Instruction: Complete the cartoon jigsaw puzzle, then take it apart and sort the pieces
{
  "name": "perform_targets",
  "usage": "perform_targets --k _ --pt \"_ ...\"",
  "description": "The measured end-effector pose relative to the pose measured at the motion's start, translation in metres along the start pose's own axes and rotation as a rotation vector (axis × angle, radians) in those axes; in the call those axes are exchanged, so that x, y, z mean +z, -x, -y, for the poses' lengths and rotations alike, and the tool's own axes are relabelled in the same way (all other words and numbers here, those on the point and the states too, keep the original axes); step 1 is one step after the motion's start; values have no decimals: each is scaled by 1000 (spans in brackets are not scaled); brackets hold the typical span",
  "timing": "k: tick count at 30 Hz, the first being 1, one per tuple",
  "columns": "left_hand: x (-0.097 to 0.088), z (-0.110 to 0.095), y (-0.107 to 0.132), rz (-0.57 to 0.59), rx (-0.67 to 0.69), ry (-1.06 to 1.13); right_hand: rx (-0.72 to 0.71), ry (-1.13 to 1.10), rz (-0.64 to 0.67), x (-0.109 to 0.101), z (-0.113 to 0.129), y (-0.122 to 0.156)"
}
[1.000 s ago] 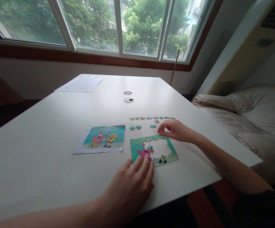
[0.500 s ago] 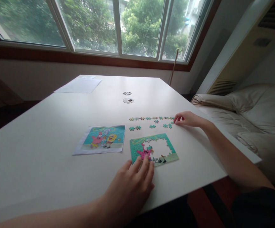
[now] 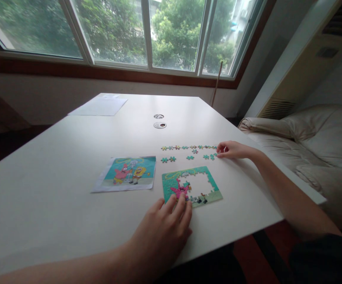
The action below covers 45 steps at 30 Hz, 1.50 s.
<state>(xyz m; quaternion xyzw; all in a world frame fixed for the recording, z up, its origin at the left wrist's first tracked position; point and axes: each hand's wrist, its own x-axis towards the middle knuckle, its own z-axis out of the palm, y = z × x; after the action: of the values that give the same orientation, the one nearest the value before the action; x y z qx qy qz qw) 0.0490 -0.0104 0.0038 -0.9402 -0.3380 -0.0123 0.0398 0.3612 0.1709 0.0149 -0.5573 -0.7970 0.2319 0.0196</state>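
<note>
A partly assembled jigsaw puzzle [image 3: 171, 180] lies on the white table, with a pink starfish figure at its left and a bare gap at its upper right. My left hand [image 3: 165, 227] rests over its lower left edge, fingers stretched out and holding nothing. Beyond the puzzle, my right hand [image 3: 234, 150] has its fingers curled together at the right end of the loose pieces. Its fingertips pinch a small green puzzle piece [image 3: 215, 155], partly covered by them. Several more loose pieces [image 3: 190, 157] are spread in rough rows to the left of that hand.
A printed picture sheet [image 3: 129, 173] with the same cartoon lies left of the puzzle. White papers [image 3: 100, 106] lie at the table's far left corner. Two round metal fittings [image 3: 159, 125] sit in the tabletop [image 3: 55, 169]. A pale sofa [image 3: 315, 130] stands to the right.
My right hand has shifted slightly nearer to me, and the small green piece at its fingertips has moved a little with it. My left hand stays in place on the puzzle.
</note>
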Motion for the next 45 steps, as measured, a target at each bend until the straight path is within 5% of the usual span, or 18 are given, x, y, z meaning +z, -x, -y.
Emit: perform_targets --k 7,13,18,27,35,45 --pt "-2 2 -2 11 10 28 -47 -88 54 2 4 -1" --pt "-19 15 -9 36 -13 184 -142 -113 -40 2 16 3" --pt "-24 25 -11 18 -95 172 -319 -290 -103 17 59 7" --pt "-9 13 -6 23 -67 102 -425 -414 -179 63 131 21" --pt "-11 14 -8 58 -85 88 -365 -411 -178 78 140 22" --pt "-10 13 -7 40 -81 93 -465 -112 -367 84 139 22"
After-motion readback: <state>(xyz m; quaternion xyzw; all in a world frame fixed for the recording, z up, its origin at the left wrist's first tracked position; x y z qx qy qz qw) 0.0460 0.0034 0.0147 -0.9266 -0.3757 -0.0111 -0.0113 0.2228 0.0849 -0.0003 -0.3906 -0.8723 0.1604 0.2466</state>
